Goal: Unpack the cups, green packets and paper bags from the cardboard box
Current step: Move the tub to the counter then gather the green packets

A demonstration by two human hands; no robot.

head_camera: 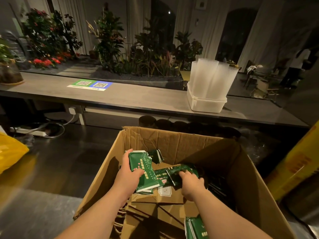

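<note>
An open cardboard box (172, 140) stands in front of me, and both my hands are inside it. My left hand (127, 173) grips a stack of green packets (143, 167) by its left edge, thumb on top. My right hand (191, 184) reaches down with curled fingers onto another bundle of green packets (174, 172) lying across the box. More green packets (195, 228) show at the bottom edge. Flat brown paper bags (155, 213) lie beneath them. Stacks of translucent cups (211, 76) stand in a white tub on the counter.
A long grey counter (129, 97) runs behind the box, with a QR-code sheet (90, 84) on it and plants beyond. A yellow bag (10, 152) lies at the left, and a yellow box (296, 164) at the right. Cables and a power strip (34, 131) lie under the counter.
</note>
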